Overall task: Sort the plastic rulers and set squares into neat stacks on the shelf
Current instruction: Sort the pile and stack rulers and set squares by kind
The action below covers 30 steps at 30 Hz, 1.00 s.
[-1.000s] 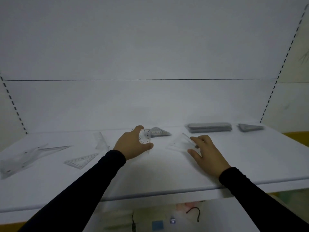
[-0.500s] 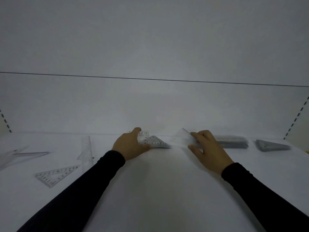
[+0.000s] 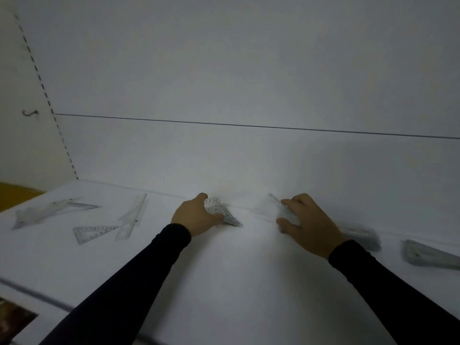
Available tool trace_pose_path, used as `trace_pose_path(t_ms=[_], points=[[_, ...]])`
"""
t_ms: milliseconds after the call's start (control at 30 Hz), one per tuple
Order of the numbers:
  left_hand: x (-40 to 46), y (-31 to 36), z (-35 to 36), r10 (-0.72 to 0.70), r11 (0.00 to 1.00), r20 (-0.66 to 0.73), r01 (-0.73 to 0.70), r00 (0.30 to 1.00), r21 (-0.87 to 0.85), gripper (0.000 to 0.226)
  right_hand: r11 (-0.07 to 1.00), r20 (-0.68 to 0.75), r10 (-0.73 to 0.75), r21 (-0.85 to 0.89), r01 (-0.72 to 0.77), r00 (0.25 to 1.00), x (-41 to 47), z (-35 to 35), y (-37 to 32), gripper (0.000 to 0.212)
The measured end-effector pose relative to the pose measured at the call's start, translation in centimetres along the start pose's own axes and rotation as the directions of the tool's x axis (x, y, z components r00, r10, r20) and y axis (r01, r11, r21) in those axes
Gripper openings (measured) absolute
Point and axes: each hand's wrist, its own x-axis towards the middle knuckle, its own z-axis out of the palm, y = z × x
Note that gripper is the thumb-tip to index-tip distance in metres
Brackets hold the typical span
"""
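Both your hands have moved back toward the shelf point(image 3: 236, 270) wall. Your left hand point(image 3: 196, 216) grips a clear ruler piece point(image 3: 213, 206) over a small set-square stack point(image 3: 230, 216), seemingly to add it. Your right hand point(image 3: 308, 224) pinches a transparent set square point(image 3: 270, 207), tilted up, its tip reaching left beyond your fingers.
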Motion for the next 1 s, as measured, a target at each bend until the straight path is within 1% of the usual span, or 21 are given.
trace_pose_path(t_ms=[133, 267, 333, 433, 567, 667, 733, 800, 867, 900, 933, 1000], points=[[-0.2, 1.5, 0.9, -0.1, 0.995, -0.032, 0.1, 0.995, 0.015, 0.042, 0.999, 0.048, -0.037, 0.017, 0.036, 0.998, -0.3, -0.2, 1.3, 0.03], [0.5, 2.6, 1.4, -0.17, 0.985, -0.068, 0.17, 0.983, 0.006, 0.044, 0.999, 0.031, -0.026, 0.026, 0.026, 0.999, -0.6, -0.9, 1.9, 0.032], [1.1, 2.7, 1.8, -0.189, 0.982, -0.064, 0.19, 0.98, 0.012, 0.051, 1.0, 0.019, -0.008, 0.024, 0.008, 1.0, -0.9, -1.1, 2.0, 0.034], [1.3, 2.6, 2.1, -0.187, 0.982, -0.037, 0.187, 0.982, 0.004, 0.067, 1.0, 0.013, 0.0, 0.008, 0.0, 1.0, -0.9, -1.0, 2.5, 0.033], [1.1, 0.7, 1.2, -0.095, 0.995, -0.009, 0.095, 0.995, -0.011, 0.079, 1.0, 0.003, 0.017, 0.016, -0.017, 1.0, -0.4, -0.7, 2.2, 0.031], [1.2, -1.5, 0.0, 0.008, 0.993, 0.036, -0.012, 0.999, 0.116, 0.085, 1.0, 0.014, 0.008, 0.025, -0.008, 1.0, 0.0, 0.1, 1.4, 0.031], [1.7, -3.0, -0.5, 0.083, 0.978, 0.064, -0.093, 0.995, 0.186, 0.085, 1.0, 0.02, 0.007, 0.018, -0.007, 1.0, 0.2, 0.6, 1.1, 0.035], [2.2, -3.9, -0.7, 0.138, 0.961, 0.119, -0.162, 0.983, 0.223, 0.081, 1.0, 0.022, 0.013, 0.007, -0.013, 1.0, 0.3, 0.8, 0.7, 0.038], [2.6, -4.1, -0.4, 0.163, 0.951, 0.167, -0.2, 0.972, 0.235, 0.082, 1.0, 0.023, 0.023, -0.005, -0.022, 0.999, 0.5, 0.9, 0.3, 0.038], [2.8, -4.1, -0.3, 0.163, 0.949, 0.183, -0.205, 0.97, 0.241, 0.079, 1.0, 0.025, 0.026, -0.009, -0.026, 0.999, 0.5, 1.0, 0.2, 0.039], [3.1, -4.1, 0.0, 0.167, 0.946, 0.19, -0.211, 0.967, 0.244, 0.072, 0.999, 0.027, 0.03, -0.014, -0.03, 0.999, 0.6, 1.0, 0.1, 0.038], [3.6, -4.3, 0.6, 0.175, 0.943, 0.182, -0.218, 0.968, 0.252, 0.048, 0.999, 0.027, 0.036, -0.024, -0.035, 0.999, 0.6, 1.0, 0.1, 0.037]])
